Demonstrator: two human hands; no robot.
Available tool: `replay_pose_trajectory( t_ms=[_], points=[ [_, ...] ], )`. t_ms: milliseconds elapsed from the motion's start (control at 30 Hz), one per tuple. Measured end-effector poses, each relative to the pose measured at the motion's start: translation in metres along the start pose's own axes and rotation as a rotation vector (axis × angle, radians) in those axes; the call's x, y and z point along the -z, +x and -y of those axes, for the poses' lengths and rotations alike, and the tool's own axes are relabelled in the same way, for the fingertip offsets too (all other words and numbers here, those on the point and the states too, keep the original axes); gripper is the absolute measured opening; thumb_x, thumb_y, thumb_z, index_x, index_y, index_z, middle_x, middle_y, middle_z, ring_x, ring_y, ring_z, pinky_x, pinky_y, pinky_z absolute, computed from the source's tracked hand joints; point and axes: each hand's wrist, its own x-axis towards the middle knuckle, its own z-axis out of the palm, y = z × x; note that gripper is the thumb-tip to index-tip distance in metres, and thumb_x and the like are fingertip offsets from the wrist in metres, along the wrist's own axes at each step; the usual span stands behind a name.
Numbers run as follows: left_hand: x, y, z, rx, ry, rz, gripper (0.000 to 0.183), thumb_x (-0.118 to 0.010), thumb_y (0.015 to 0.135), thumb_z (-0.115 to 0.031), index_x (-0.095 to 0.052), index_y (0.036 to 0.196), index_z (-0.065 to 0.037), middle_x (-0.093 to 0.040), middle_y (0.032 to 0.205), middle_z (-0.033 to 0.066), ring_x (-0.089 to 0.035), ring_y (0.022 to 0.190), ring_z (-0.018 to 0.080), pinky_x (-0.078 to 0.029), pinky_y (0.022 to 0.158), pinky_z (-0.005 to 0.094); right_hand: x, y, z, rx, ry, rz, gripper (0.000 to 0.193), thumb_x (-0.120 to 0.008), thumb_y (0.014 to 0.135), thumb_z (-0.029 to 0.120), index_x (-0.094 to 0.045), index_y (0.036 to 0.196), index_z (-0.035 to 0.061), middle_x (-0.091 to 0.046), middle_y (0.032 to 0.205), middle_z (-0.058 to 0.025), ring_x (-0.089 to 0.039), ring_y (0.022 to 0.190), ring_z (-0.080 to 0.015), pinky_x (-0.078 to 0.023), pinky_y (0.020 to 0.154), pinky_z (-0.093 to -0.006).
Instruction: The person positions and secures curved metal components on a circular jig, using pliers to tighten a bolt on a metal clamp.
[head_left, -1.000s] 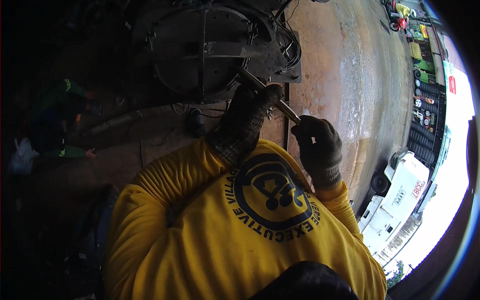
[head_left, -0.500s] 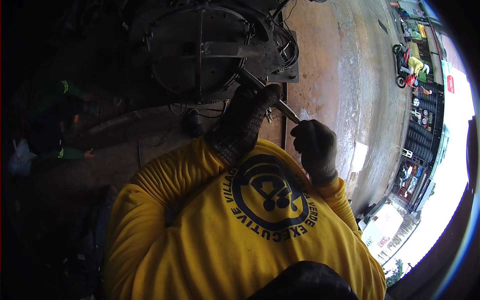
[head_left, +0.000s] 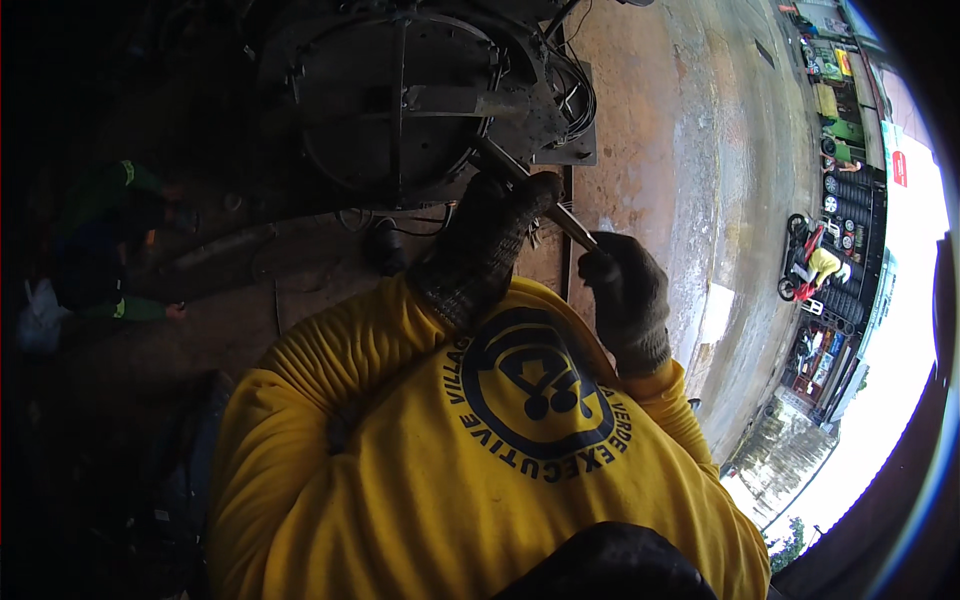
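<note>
My left hand [head_left: 490, 230], in a dark knitted glove, is closed round a narrow metal bar-like tool [head_left: 570, 224]. The bar slants from beside the dark machine down to my right hand. My right hand [head_left: 630, 295], gloved too, is closed at the bar's lower end with fingers curled and thumb against it. What kind of tool it is I cannot make out. Just past its upper end stands a large round dark metal cover [head_left: 350, 130] with a bar across it. Both forearms wear yellow sleeves.
Black cables [head_left: 580, 100] hang beside the round cover. At the left, in shadow, another person's green sleeve [head_left: 145, 307] and hand show. A red motorcycle with a rider [head_left: 820, 265] is on the wet road at the right, near stacked tyres [head_left: 850, 230].
My right hand has shifted slightly up and left at the bar's lower end. My left hand has hardly moved. The motorcycle has travelled down along the right side of the picture.
</note>
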Motion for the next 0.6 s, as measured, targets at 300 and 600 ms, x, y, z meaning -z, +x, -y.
replay_pose_trajectory(
  t_ms=[300,600],
  points=[
    [0.004,0.0,-0.007,0.014,-0.004,0.025,0.03,-0.066,0.093,-0.027,-0.059,0.112,-0.005,-0.057,0.098,-0.0002,-0.052,0.09,0.0082,-0.044,0.077,0.0273,0.008,0.004,0.002,-0.121,-0.102,0.165,0.032,-0.07,0.087,0.032,-0.067,0.102,0.0037,-0.068,0.089,-0.0126,-0.068,0.08,-0.0283,-0.054,0.071,-0.0368],
    [0.01,0.006,-0.001,0.193,0.037,0.144,0.031,-0.057,0.095,-0.014,-0.055,0.124,-0.004,-0.061,0.11,0.0068,-0.06,0.098,0.0165,-0.05,0.086,0.0298,0.002,0.025,-0.026,-0.106,0.68,0.348,0.081,-0.051,0.096,0.055,-0.03,0.148,-0.0027,-0.049,0.14,-0.0192,-0.049,0.13,-0.0251,-0.042,0.105,-0.0355]
  ],
)
